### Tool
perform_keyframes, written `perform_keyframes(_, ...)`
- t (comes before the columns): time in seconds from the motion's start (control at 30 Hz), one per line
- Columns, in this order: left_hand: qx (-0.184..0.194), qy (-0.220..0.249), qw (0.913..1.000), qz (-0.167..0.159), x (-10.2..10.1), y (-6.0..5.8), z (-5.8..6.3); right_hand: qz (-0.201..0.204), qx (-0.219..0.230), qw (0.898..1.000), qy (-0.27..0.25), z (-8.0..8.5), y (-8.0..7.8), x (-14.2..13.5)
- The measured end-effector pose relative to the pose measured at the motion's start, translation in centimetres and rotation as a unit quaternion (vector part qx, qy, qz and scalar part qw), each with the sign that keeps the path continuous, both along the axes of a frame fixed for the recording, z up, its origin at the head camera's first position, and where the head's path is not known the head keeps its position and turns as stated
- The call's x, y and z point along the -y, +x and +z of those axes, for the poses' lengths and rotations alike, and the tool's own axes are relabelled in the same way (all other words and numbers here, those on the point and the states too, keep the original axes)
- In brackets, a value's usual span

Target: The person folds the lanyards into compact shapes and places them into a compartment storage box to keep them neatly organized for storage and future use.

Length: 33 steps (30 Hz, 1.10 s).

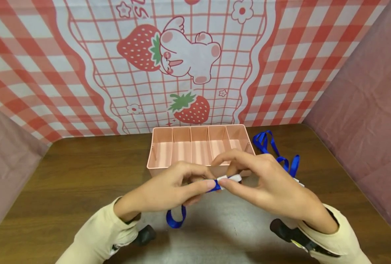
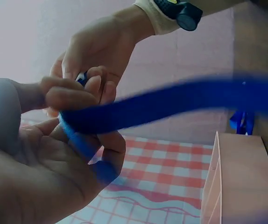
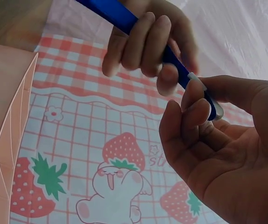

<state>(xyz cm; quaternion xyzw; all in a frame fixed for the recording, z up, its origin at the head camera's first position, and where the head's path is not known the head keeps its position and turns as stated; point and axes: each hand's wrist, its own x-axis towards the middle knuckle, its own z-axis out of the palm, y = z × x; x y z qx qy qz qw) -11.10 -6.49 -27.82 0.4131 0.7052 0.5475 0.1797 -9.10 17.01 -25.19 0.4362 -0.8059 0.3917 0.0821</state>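
A flat blue strap (image 2: 171, 102) runs between the two hands. The left hand (image 1: 169, 187) pinches it between thumb and fingers, and a loop of it dangles below that hand in the head view. At the strap's end is a small white piece (image 1: 236, 178), which the right hand (image 1: 271, 183) pinches with thumb and fingertips. In the right wrist view the strap passes through a white band (image 3: 195, 80) and folds round at its tip. Both hands are raised over the near side of the pink box (image 1: 173, 167), their fingertips close together.
The pink box is divided into several open compartments. Right of it, another blue strap (image 1: 264, 143) lies in loose loops on the brown wooden table (image 1: 83, 172), partly behind the right hand. A strawberry-patterned cloth (image 1: 195, 91) hangs at the back, with pink cloths on both sides.
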Motion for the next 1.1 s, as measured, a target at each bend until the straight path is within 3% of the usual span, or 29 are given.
perform_keyframes(0.13,0.005,-0.015,0.9999,-0.001,0.2,-0.2,0.1,0.002,-0.007,1.000,0.002,0.1,0.1,-0.1)
perform_keyframes(0.5,-0.098,-0.018,0.9937,0.050,0.1,0.4,0.0,-0.007,0.014,1.000,0.021,0.0,0.3,0.4)
perform_keyframes(0.87,-0.130,-0.036,0.9880,0.076,0.7,0.7,0.7,-0.013,-0.004,1.000,0.016,0.3,0.2,-0.2)
perform_keyframes(1.1,-0.143,-0.038,0.9858,0.080,1.1,0.7,1.0,-0.017,0.008,1.000,0.014,0.7,0.3,-0.6)
